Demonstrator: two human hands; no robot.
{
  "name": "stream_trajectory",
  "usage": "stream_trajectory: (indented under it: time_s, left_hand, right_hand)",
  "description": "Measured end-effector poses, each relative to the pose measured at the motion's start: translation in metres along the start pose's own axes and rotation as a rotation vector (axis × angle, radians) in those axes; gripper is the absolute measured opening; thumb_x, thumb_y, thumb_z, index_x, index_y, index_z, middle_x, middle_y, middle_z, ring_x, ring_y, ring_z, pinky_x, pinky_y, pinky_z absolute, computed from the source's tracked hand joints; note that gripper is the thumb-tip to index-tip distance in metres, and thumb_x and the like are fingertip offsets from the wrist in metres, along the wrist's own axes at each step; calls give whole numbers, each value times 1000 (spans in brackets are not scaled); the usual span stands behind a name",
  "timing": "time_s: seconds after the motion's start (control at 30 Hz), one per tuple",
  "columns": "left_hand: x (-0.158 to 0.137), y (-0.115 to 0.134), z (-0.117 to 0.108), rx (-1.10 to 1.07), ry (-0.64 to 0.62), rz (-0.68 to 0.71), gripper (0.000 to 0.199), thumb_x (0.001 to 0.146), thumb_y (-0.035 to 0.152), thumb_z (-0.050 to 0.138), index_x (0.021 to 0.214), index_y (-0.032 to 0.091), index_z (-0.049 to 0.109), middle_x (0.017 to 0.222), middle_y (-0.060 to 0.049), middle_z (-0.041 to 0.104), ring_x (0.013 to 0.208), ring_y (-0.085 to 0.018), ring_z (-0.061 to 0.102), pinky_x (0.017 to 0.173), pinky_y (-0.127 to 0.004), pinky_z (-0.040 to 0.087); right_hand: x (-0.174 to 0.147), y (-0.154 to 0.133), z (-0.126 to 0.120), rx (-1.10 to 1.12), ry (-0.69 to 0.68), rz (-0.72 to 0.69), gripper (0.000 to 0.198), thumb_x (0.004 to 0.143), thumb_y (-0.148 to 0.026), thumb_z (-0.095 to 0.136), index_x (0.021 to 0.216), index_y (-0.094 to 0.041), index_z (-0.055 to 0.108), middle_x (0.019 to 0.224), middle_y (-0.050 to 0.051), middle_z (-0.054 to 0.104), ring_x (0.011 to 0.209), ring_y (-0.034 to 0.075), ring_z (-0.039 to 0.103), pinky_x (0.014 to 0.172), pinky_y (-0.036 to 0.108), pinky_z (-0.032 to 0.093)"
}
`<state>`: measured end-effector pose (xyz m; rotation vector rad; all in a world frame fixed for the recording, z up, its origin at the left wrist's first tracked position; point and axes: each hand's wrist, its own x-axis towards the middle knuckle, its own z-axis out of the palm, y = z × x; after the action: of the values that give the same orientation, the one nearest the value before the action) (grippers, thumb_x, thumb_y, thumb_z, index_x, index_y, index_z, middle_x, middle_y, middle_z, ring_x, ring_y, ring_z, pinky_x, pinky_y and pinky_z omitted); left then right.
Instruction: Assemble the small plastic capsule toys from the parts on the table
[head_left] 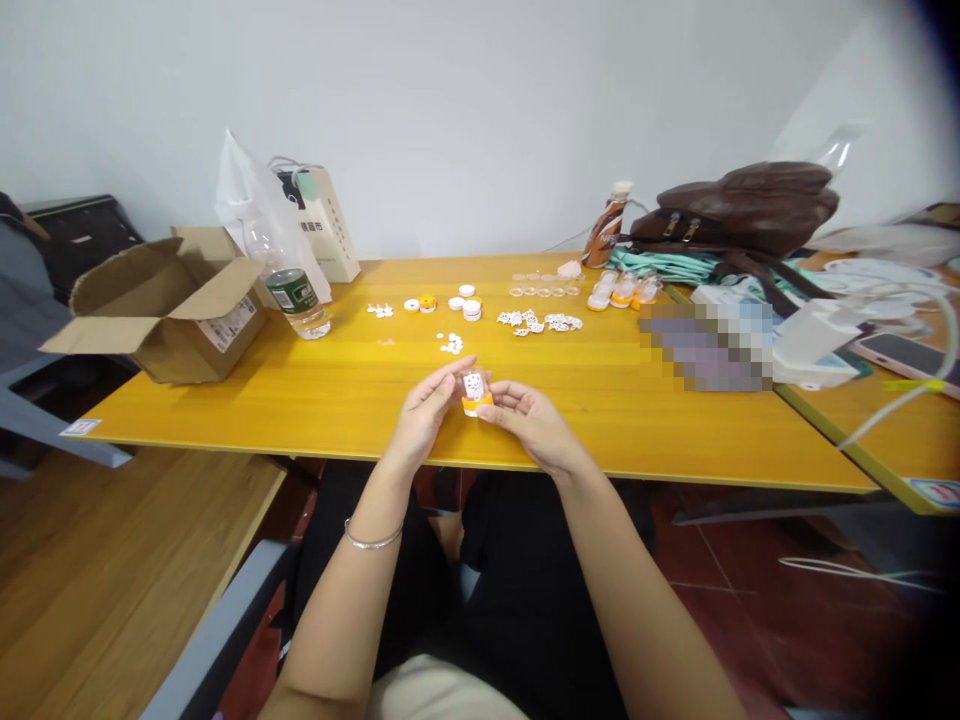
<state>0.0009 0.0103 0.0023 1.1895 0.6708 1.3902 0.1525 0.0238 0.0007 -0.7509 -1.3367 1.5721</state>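
Note:
Both hands meet over the near edge of the yellow table. My left hand and my right hand together hold a small clear dome with an orange base; a white patterned piece shows inside it. Farther back on the table lie white cut-out pieces, small white dots, white and orange round bases, a row of clear rings and a few assembled domes.
An open cardboard box sits at the table's left end, with a water bottle and a white paper bag behind it. A brown bag, a drink bottle and a phone lie at the right.

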Motion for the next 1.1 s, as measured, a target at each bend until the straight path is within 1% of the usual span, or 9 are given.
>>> stream_trajectory:
  time_s: [0.1, 0.23, 0.33, 0.43, 0.57, 0.67, 0.8, 0.87, 1.1]
  left_hand:
    - [1, -2, 3, 51, 41, 25, 36, 77, 39, 63, 106, 18, 59, 96, -9, 69, 94, -21, 63, 88, -35, 45]
    - [3, -3, 5, 204, 150, 85, 31, 65, 30, 75, 89, 18, 59, 89, -4, 66, 83, -14, 62, 78, -26, 46]
    - [3, -3, 3, 230, 118, 88, 28, 69, 30, 72, 92, 18, 61, 90, -4, 65, 81, -13, 61, 78, -25, 46]
    - [1, -3, -2, 189, 52, 93, 29, 72, 30, 69, 98, 18, 63, 94, -5, 65, 87, -15, 61, 81, -26, 46]
    - [0, -3, -4, 133, 18, 70, 30, 73, 31, 68, 100, 17, 62, 97, -7, 65, 94, -19, 61, 85, -29, 45]
    - [1, -4, -1, 150, 54, 73, 30, 72, 31, 69, 98, 16, 61, 96, -7, 64, 93, -18, 61, 86, -30, 45]
    - [3, -8, 4, 234, 194, 127, 29, 65, 28, 74, 85, 16, 55, 82, -2, 63, 79, -13, 61, 79, -28, 46]
    - [3, -10, 5, 282, 243, 159, 31, 63, 25, 76, 80, 17, 52, 78, -1, 61, 77, -12, 59, 79, -28, 45]
    - [3, -4, 7, 223, 168, 136, 26, 69, 29, 71, 87, 17, 56, 91, -4, 64, 84, -14, 61, 79, -28, 47]
  right_hand:
    - [0, 1, 1, 2, 15, -8, 27, 57, -25, 78, 79, -20, 63, 86, 0, 68, 81, 13, 62, 88, 31, 44]
    - [0, 2, 1, 2, 21, -4, 29, 54, -23, 79, 77, -20, 63, 82, -2, 67, 76, 12, 62, 85, 30, 47]
    - [-1, 2, 1, 15, 26, 2, 31, 52, -21, 80, 77, -20, 63, 81, -2, 67, 75, 11, 62, 84, 29, 47]
    - [-1, 1, 1, 27, 16, 6, 32, 51, -19, 81, 79, -20, 64, 81, -2, 67, 75, 11, 62, 85, 29, 47]
    - [-2, -1, 2, 2, -8, 6, 31, 53, -22, 79, 80, -20, 64, 83, -1, 68, 76, 12, 62, 85, 31, 47]
    - [-1, 1, 2, -17, 21, -3, 33, 52, -24, 80, 79, -20, 62, 83, 0, 67, 76, 12, 62, 85, 31, 47]
    - [2, 8, 4, -55, 122, -47, 36, 49, -25, 81, 76, -20, 57, 78, -1, 64, 72, 12, 60, 81, 31, 48]
    - [3, 11, 4, -70, 152, -64, 38, 48, -26, 81, 75, -20, 56, 76, -2, 62, 71, 12, 59, 79, 31, 49]
    - [3, 7, 4, -7, 156, -36, 39, 47, -26, 82, 75, -20, 55, 76, -2, 62, 71, 11, 59, 80, 30, 48]
